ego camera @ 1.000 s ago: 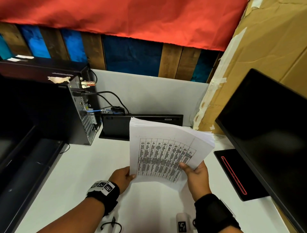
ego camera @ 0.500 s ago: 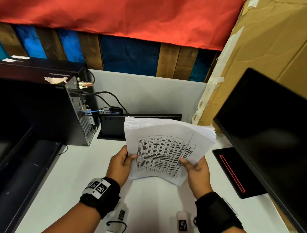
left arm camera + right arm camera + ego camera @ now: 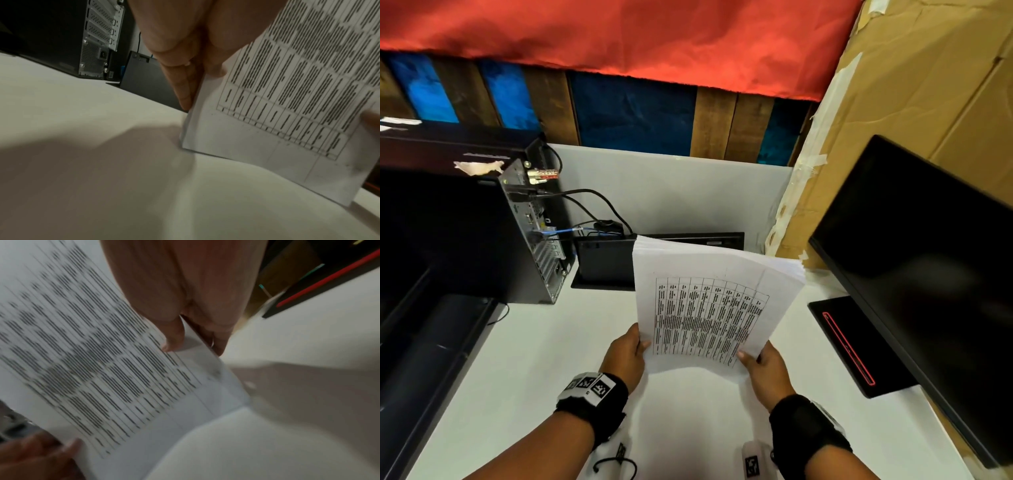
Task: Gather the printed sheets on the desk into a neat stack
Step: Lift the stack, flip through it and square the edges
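Observation:
A stack of printed sheets with a table of black text stands nearly upright above the white desk, its upper right edges fanned. My left hand pinches the stack's lower left edge, thumb in front and fingers behind. My right hand pinches the lower right corner the same way. In the left wrist view the fingers lie along the back of the sheets. The right wrist view shows my thumb on the front of the sheets and fingers behind.
A black computer tower with cables stands at the left. A black box sits behind the sheets. At the right are a dark monitor on a red-lined base and a cardboard panel.
My left hand has slid up from the stack's bottom edge to grip its left side. The stack now stands a little more upright and squarer between both hands.

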`<state>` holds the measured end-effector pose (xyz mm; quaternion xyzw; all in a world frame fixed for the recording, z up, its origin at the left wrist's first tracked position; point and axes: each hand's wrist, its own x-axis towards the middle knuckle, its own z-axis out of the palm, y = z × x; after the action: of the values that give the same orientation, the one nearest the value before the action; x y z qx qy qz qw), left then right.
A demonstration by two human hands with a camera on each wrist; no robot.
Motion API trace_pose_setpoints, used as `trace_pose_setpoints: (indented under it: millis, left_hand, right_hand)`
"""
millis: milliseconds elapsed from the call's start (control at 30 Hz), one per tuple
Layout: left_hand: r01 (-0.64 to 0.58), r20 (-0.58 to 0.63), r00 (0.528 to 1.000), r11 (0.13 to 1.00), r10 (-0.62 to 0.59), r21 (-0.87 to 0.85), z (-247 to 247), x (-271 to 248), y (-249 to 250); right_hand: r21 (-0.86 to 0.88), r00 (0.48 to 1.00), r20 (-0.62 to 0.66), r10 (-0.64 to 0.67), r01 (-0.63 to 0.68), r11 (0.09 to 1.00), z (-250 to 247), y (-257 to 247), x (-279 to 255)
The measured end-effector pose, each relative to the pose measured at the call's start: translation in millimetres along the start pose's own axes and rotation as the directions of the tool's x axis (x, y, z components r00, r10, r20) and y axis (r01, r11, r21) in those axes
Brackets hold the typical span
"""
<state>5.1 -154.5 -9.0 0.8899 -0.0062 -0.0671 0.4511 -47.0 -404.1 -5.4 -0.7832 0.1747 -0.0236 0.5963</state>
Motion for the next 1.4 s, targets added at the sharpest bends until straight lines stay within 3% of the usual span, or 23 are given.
trace_pose_setpoints:
  millis: [167,333,500,633,767,933,1033,1167,1400]
  left_hand:
    - [0.018,0.047,0.999,0.999,-0.02,0.049,-0.7,3.3,14.7]
    - [0.047,0.171,0.984,0.999,-0.051,0.024,14.7,1.9,42.9]
    - [0.118,0.413,0.904,0.993,-0.113,0.013,56.2,-9.8,63.3]
    - [0.138,0.523,0.836,0.986,-0.166,0.092,93.5,-19.1,62.9]
    - [0.134,0.516,0.824,0.965,-0.234,0.225,114.9,-24.7,55.1]
    - [0.201,0.512,0.816,0.962,-0.269,0.186,122.3,-32.5,56.2]
    - [0.292,0.508,0.814,0.954,-0.282,0.062,125.5,-36.4,56.7]
    - [0.458,0.497,0.808,0.868,-0.317,-0.193,122.1,-42.6,59.6]
    - [0.419,0.499,0.819,0.89,-0.285,-0.179,129.7,-46.8,53.7]
  right_hand:
    - [-0.01,0.989,-0.147,0.019,-0.021,1.0,1.3,-1.0,2.7]
    - [-0.037,0.974,-0.205,0.1,-0.109,0.993,-37.6,-8.6,-3.1]
    - [-0.182,0.96,-0.246,0.135,-0.183,0.966,-86.8,20.5,-23.0]
    - [-0.265,0.954,-0.218,0.206,-0.261,0.928,-112.3,52.7,-27.7]
    - [-0.355,0.95,-0.205,0.235,-0.296,0.887,-121.4,63.1,-23.0]
    - [-0.349,0.929,-0.226,0.292,-0.357,0.866,-122.5,74.3,-19.4]
    - [-0.398,0.917,-0.271,0.293,-0.384,0.833,-124.0,80.1,-22.7]
    - [-0.387,0.896,-0.299,0.327,-0.427,0.817,-128.4,81.7,-30.1]
    - [-0.405,0.896,-0.275,0.349,-0.437,0.803,-133.6,82.9,-37.3]
